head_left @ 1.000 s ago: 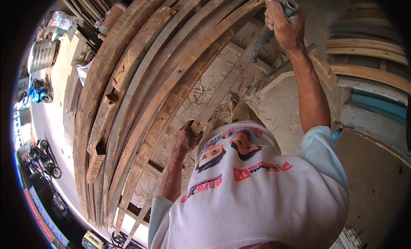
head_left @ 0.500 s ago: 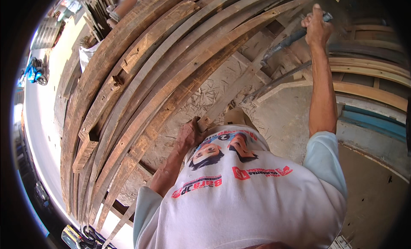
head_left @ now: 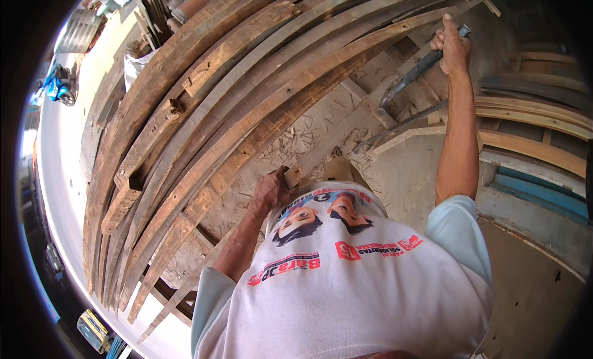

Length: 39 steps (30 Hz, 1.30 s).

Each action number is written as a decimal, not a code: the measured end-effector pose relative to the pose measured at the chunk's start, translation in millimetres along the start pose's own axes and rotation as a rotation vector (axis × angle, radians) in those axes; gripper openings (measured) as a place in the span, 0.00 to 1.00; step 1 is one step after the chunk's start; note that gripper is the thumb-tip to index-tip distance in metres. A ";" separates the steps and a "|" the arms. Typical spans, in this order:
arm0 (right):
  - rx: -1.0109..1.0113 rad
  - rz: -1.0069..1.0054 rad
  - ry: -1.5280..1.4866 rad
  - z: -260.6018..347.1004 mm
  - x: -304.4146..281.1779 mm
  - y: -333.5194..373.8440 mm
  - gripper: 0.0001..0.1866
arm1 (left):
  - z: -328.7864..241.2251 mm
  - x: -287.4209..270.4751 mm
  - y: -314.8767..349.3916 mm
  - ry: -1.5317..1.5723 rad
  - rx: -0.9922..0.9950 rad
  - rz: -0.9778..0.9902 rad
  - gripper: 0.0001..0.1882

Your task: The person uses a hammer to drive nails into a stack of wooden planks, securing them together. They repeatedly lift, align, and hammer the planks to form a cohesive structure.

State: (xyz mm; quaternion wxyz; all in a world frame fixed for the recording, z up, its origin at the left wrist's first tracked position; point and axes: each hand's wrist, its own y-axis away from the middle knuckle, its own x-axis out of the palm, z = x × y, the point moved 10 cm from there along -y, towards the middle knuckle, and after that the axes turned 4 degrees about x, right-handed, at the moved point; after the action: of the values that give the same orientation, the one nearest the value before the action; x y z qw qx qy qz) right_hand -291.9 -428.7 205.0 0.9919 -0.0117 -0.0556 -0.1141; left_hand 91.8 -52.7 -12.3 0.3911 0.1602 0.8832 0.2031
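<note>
My right hand (head_left: 456, 49), at the upper right with the arm stretched forward, is closed round a dark metal bar (head_left: 421, 67). The bar slants down to the left and ends in a bent tip beside a long wooden board. The thumb points up along the grip. Close to my waist, my left hand (head_left: 272, 189) is wrapped round the near end of that wooden board (head_left: 327, 144). Its far part runs away to the upper right, below the bar. Some of the left fingers are hidden behind the board's end.
Several long wooden beams (head_left: 247, 81) lie side by side on the left, bowed by the lens. Wood chips (head_left: 302, 133) litter the floor. More timber frames (head_left: 531, 106) and a blue panel (head_left: 543, 192) stand on the right. A white sack (head_left: 137, 67) lies beyond the beams.
My right hand has come down slightly, and the bar's bent tip is lower, nearer the board. The left hand keeps its hold. The whole view has shifted a little.
</note>
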 end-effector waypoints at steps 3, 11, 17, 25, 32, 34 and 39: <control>0.112 0.331 0.067 -1.1 63.4 43.0 0.18 | 1.3 5.6 1.4 -0.001 0.019 -0.018 0.31; -0.048 0.833 0.226 3.2 155.7 195.8 0.22 | -2.7 13.7 1.1 -0.035 0.003 -0.014 0.35; 0.017 0.831 -0.116 43.4 129.1 207.7 0.20 | -16.3 7.5 8.7 -0.101 0.038 -0.033 0.45; -0.128 0.338 -0.676 73.9 48.4 117.3 0.22 | -115.7 -55.5 -10.1 -0.076 0.205 -0.671 0.47; -0.073 0.505 -0.599 69.0 70.4 111.6 0.20 | -101.7 5.4 -54.9 -0.166 0.038 -0.369 0.46; -0.114 0.466 -0.511 80.9 46.0 109.1 0.20 | -103.4 19.1 -61.2 -0.226 -0.029 -0.278 0.44; -0.277 0.397 -0.347 96.4 -27.6 57.6 0.16 | -77.6 32.0 -71.2 -0.080 -0.161 -0.247 0.38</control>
State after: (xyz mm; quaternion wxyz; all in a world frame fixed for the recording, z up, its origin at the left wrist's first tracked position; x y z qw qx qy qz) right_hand -315.9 -362.9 297.0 0.9594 -0.1768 -0.2048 0.0795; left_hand 3.7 -118.3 -19.4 0.4595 0.0262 0.8608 0.2173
